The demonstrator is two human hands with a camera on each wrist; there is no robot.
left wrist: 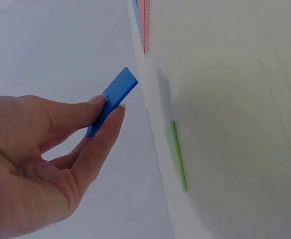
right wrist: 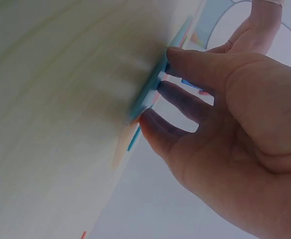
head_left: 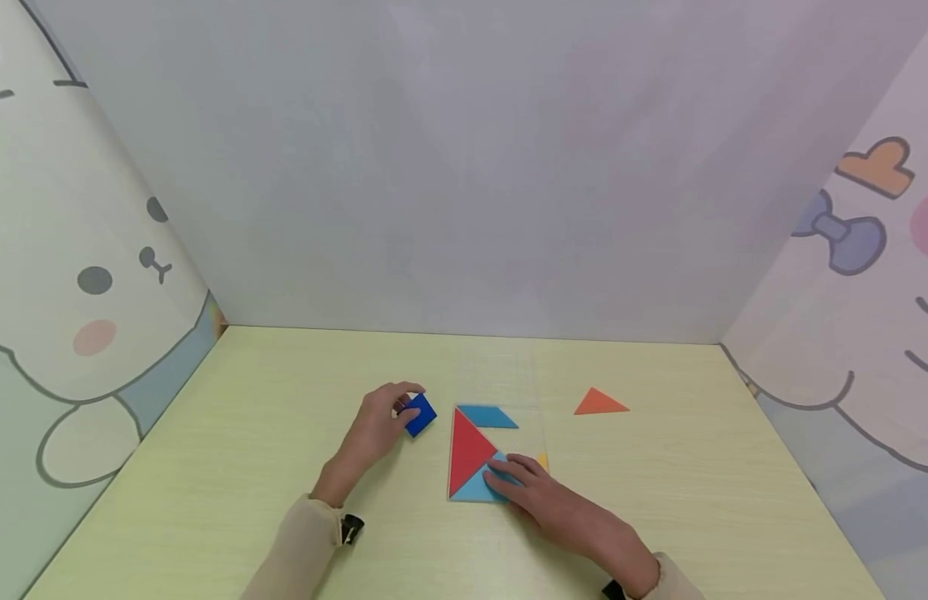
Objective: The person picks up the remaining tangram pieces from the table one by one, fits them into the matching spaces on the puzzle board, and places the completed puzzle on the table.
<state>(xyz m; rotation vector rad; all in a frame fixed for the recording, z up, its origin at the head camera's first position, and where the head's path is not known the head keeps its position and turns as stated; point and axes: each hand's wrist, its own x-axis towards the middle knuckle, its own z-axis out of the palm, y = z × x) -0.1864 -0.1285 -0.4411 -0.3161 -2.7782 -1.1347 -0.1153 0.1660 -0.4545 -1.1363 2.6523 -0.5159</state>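
My left hand [head_left: 377, 423] pinches a dark blue square tangram piece [head_left: 421, 415] between thumb and fingers, tilted above the table. In the left wrist view this blue piece [left wrist: 116, 92] shows nearly edge-on. With its fingertips my right hand [head_left: 542, 500] touches a large light blue triangle [head_left: 474, 487], covering part of it. A large red triangle [head_left: 469, 454] lies flat against that triangle's slanted edge. Just above the red triangle's slope sits a blue parallelogram [head_left: 489, 416]. In the right wrist view, the right thumb and fingertips rest along the light blue triangle [right wrist: 148, 94].
An orange triangle [head_left: 600, 402] lies apart at the right. A yellow corner [head_left: 542, 460] peeks out behind the right hand. Below the left hand a green piece [left wrist: 179, 155] lies on the table. A pale wall [head_left: 464, 167] rises behind the table's far edge.
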